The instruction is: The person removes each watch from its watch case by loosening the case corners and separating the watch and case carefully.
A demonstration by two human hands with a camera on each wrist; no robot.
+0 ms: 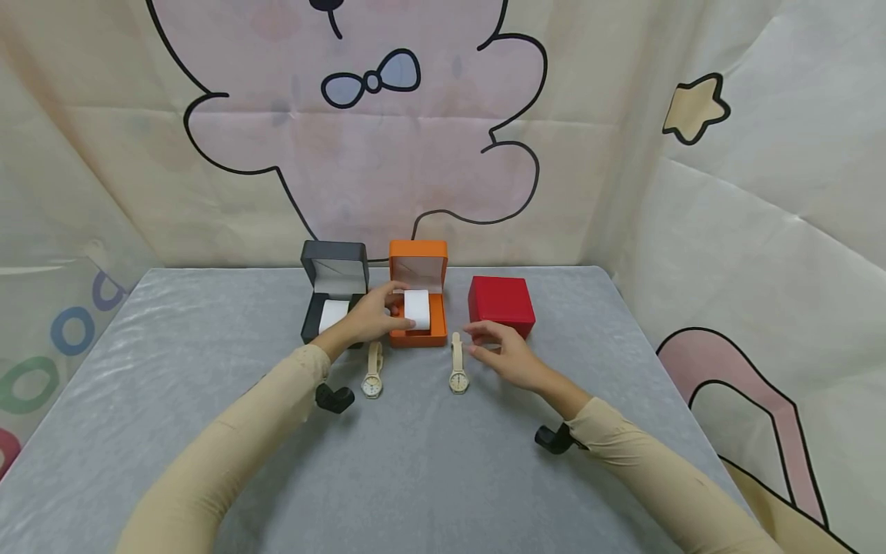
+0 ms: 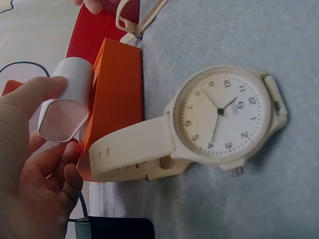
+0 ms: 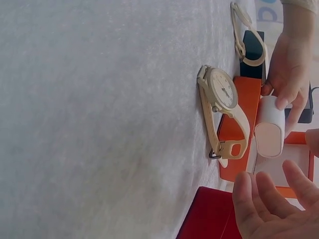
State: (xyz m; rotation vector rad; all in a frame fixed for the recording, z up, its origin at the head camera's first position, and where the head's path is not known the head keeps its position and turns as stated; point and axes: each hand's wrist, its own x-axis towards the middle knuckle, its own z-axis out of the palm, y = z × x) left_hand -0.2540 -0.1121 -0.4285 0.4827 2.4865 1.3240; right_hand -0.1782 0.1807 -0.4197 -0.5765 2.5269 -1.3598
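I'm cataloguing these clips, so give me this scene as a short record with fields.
Left hand: grips a white cushion at the orange box
Right hand: holds nothing; near the right watch and the red box
Orange box: lid up
Dark box: lid up, second cushion inside
Red box: closed
Watches: left watch and right watch, both cream-strapped
Surface: grey cloth

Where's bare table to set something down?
Free: table between the sleeves, nearer than both watches; left of the black box; right of the red box. Crowded: orange box, left hand gripping its white cushion; right hand near the red box.
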